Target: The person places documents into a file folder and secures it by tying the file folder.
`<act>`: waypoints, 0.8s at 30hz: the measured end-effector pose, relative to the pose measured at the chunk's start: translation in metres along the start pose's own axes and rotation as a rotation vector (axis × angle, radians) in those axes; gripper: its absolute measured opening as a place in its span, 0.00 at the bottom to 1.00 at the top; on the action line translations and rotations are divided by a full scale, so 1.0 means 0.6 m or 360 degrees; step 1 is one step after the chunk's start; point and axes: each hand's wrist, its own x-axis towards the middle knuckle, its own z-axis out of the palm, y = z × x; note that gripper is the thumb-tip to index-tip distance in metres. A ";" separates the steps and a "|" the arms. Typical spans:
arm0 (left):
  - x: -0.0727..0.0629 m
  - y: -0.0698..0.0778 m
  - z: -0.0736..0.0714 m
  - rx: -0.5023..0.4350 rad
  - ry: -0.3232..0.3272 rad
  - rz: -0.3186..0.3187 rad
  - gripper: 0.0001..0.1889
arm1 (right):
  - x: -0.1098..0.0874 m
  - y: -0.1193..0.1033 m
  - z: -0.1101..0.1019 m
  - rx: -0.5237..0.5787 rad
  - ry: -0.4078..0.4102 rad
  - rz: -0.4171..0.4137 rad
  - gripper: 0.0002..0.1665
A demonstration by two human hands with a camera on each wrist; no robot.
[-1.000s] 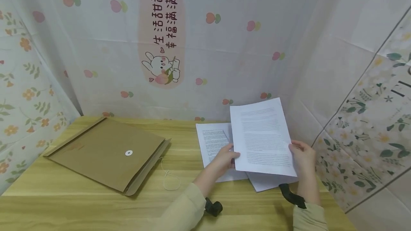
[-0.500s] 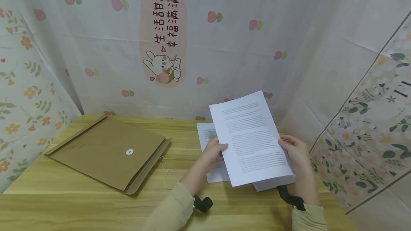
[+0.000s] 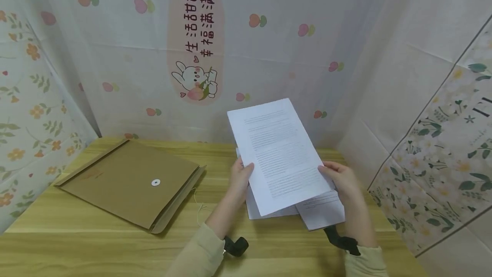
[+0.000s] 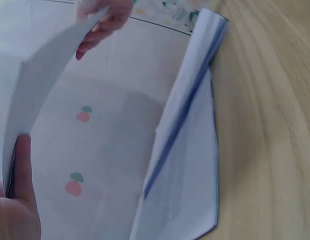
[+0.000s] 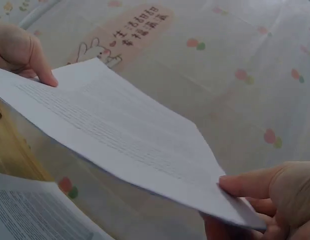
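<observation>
Both hands hold up printed paper point(image 3: 276, 153), tilted above the table; whether it is one sheet or a thin stack I cannot tell. My left hand point(image 3: 240, 178) pinches its left edge, thumb on the printed face and fingers behind. At the right edge my right hand point(image 3: 342, 178) pinches it the same way, as the right wrist view shows, where the paper point(image 5: 119, 130) bends slightly. Beneath it lie more printed papers point(image 3: 255, 210), partly hidden, and a second pile point(image 3: 323, 213) to the right. In the left wrist view these lower papers point(image 4: 187, 165) lie overlapped.
A brown string-tie document envelope point(image 3: 127, 183) with a white button lies on the left of the wooden table point(image 3: 115, 251). Its thin string point(image 3: 200, 208) trails to the right. Patterned cloth point(image 3: 269, 63) hangs behind the table and at both sides.
Both hands have carried the held paper leftward, from over the right pile to over the left papers. More of the right pile shows. The envelope has stayed put.
</observation>
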 end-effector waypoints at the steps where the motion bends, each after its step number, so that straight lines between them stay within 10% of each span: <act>1: -0.001 0.003 0.001 -0.0036 0.0054 0.0028 0.21 | -0.002 -0.002 0.006 0.0130 -0.0021 0.0010 0.25; 8: -0.014 0.020 0.012 -0.0290 0.0283 0.0159 0.21 | -0.016 -0.008 0.071 0.0898 -0.0018 0.0107 0.04; 17: -0.033 0.037 0.019 -0.0369 0.0368 0.0263 0.19 | -0.040 -0.004 0.147 0.0472 -0.0045 -0.0139 0.19; 24: -0.038 0.054 -0.006 -0.0340 0.0389 0.0336 0.18 | -0.041 -0.002 0.133 0.0353 -0.0084 -0.0247 0.21</act>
